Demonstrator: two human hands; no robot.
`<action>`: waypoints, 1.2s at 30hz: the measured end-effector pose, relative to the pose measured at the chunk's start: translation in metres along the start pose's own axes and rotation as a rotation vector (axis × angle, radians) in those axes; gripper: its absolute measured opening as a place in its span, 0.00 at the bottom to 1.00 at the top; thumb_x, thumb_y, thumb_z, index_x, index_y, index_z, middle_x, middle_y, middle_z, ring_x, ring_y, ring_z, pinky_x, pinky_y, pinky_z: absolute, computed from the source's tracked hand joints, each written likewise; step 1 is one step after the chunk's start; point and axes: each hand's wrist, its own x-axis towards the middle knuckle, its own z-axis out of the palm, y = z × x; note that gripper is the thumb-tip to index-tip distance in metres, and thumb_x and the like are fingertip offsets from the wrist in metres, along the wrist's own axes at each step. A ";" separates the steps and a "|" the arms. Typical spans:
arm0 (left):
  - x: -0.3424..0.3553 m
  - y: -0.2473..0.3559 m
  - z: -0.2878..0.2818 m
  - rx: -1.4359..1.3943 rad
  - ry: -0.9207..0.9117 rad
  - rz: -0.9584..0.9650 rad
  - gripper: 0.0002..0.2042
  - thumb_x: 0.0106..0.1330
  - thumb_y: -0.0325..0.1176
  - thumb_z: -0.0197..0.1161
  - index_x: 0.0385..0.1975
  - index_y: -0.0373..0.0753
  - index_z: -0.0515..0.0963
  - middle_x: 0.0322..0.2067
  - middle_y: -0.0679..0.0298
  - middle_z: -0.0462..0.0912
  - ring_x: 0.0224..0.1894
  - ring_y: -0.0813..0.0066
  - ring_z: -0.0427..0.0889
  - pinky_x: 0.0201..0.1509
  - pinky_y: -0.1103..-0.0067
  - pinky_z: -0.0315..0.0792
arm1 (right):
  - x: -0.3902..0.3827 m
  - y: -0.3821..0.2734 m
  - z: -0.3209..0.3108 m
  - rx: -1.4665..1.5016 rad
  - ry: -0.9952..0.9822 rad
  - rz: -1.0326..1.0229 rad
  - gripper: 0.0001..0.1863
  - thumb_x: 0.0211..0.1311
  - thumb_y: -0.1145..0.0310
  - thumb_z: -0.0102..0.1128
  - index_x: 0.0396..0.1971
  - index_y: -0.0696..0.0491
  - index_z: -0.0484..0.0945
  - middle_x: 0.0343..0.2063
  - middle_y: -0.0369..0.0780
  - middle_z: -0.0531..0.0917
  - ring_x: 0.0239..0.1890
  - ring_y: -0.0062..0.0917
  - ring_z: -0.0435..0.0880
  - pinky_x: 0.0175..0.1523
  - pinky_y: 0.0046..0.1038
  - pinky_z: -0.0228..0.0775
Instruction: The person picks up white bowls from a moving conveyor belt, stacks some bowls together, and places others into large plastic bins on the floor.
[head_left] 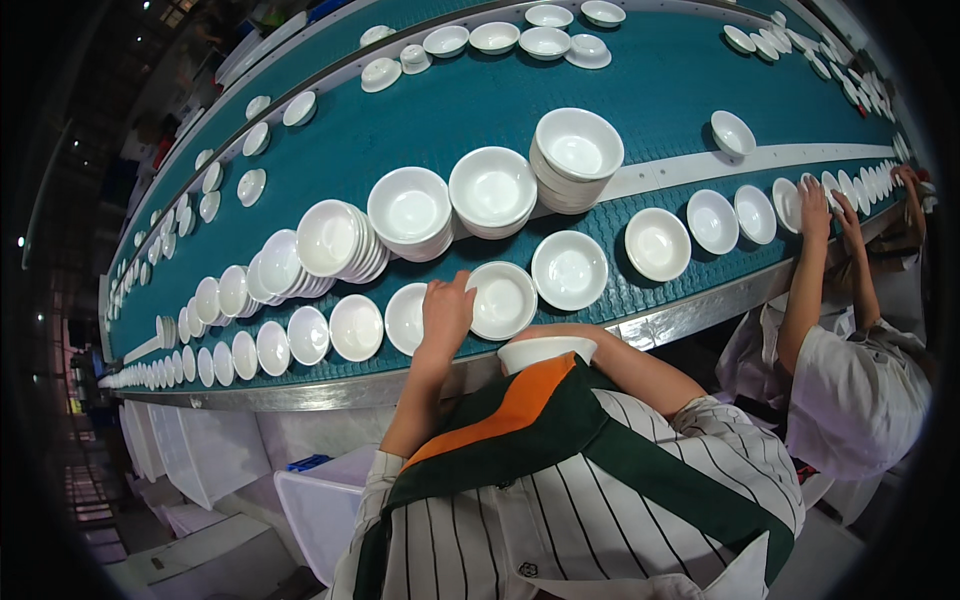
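My left hand (pixel 447 316) is at the near lane of the belt, its bent fingers closed at the left rim of a white bowl (pixel 502 301). Another white bowl (pixel 404 319) lies just left of that hand, partly covered by it. Close to my chest a white bowl (pixel 546 352) is raised off the belt, seen from the side. My right hand (pixel 521 333) is at this bowl; its fingers are mostly hidden behind the bowl and my collar. A further white bowl (pixel 569 271) lies right of my left hand.
Stacks of white bowls (pixel 492 188) stand along the divider between two green belt (pixel 660 90) lanes. More bowls (pixel 495 38) lie on the far side. A metal edge (pixel 660 323) borders the near lane. At right, a co-worker's hands (pixel 815 207) touch bowls. White bins (pixel 205 450) stand lower left.
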 end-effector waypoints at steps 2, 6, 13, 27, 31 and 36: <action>0.002 0.012 0.000 -0.020 0.101 0.052 0.16 0.53 0.27 0.58 0.43 0.33 0.72 0.32 0.47 0.77 0.38 0.52 0.74 0.46 0.65 0.65 | -0.010 -0.007 -0.004 -0.081 -0.007 0.009 0.15 0.49 0.67 0.65 0.37 0.55 0.76 0.35 0.36 0.79 0.40 0.18 0.77 0.46 0.20 0.66; 0.013 0.040 0.013 -0.068 0.318 0.271 0.18 0.53 0.27 0.59 0.45 0.32 0.71 0.35 0.49 0.76 0.41 0.53 0.72 0.51 0.65 0.63 | -0.027 0.007 -0.018 -0.017 -0.028 0.026 0.16 0.49 0.67 0.65 0.39 0.55 0.76 0.37 0.38 0.79 0.42 0.21 0.77 0.49 0.22 0.66; 0.029 0.093 0.036 -0.060 0.121 0.112 0.19 0.52 0.30 0.62 0.45 0.34 0.71 0.31 0.46 0.77 0.38 0.49 0.73 0.48 0.66 0.65 | -0.056 0.026 -0.040 0.034 0.018 -0.028 0.17 0.50 0.67 0.63 0.41 0.55 0.75 0.39 0.38 0.79 0.43 0.22 0.77 0.50 0.23 0.66; 0.046 0.152 0.049 -0.146 0.350 0.247 0.19 0.53 0.28 0.61 0.46 0.33 0.70 0.41 0.51 0.75 0.46 0.53 0.71 0.55 0.65 0.61 | -0.122 -0.023 -0.044 -0.037 -0.073 -0.019 0.16 0.49 0.69 0.64 0.39 0.54 0.75 0.34 0.34 0.78 0.38 0.17 0.77 0.44 0.19 0.67; 0.056 0.175 0.080 -0.219 0.260 0.243 0.20 0.54 0.31 0.61 0.47 0.33 0.70 0.27 0.55 0.77 0.35 0.57 0.75 0.58 0.62 0.59 | -0.140 -0.025 -0.051 0.035 -0.041 0.044 0.16 0.49 0.68 0.64 0.39 0.54 0.75 0.34 0.33 0.78 0.38 0.15 0.77 0.42 0.17 0.67; 0.063 0.175 0.103 -0.031 0.225 0.157 0.19 0.52 0.28 0.59 0.46 0.33 0.69 0.22 0.54 0.74 0.30 0.57 0.73 0.59 0.62 0.58 | -0.161 -0.007 -0.072 0.023 0.006 0.021 0.17 0.50 0.69 0.64 0.41 0.54 0.74 0.36 0.33 0.78 0.40 0.15 0.77 0.42 0.16 0.67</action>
